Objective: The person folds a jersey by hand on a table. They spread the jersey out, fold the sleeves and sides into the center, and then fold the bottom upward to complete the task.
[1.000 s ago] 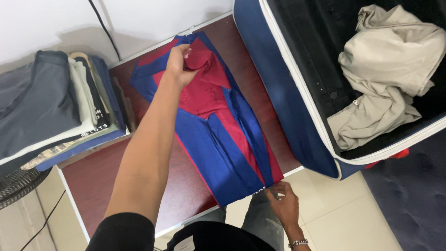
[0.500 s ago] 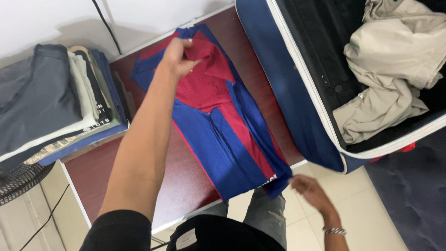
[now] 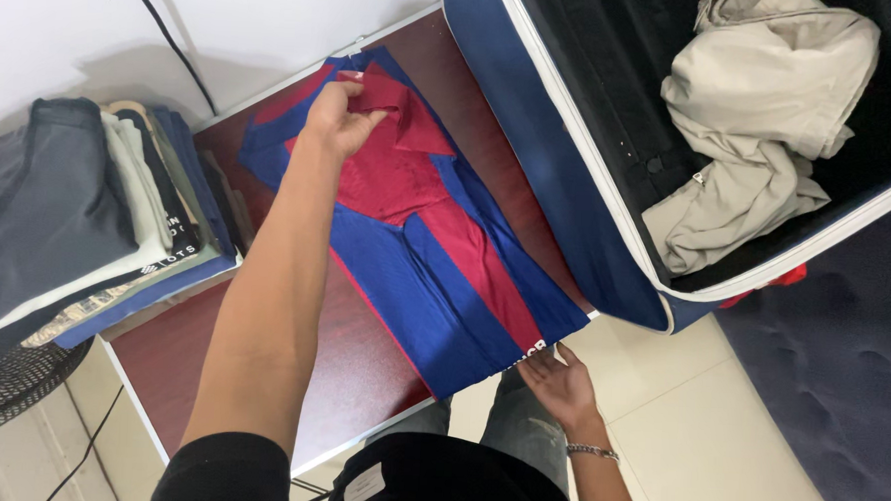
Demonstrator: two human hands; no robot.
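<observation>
A blue and red striped shirt (image 3: 435, 250) lies lengthwise on a dark red table (image 3: 350, 367). My left hand (image 3: 339, 118) reaches to the far end and pinches the shirt's red collar part. My right hand (image 3: 560, 381) is at the near hem by the table edge, palm up with fingers spread, touching or just under the hem.
A stack of folded clothes (image 3: 86, 215) sits at the left of the table. An open dark blue suitcase (image 3: 568, 186) at the right holds a crumpled beige garment (image 3: 761, 124). A black cable (image 3: 164, 38) runs down the white wall. A fan grille (image 3: 9, 382) is at lower left.
My right hand let go of the near hem, dropped away, then came back up under the hem with fingers open. My left hand kept its hold on the collar end.
</observation>
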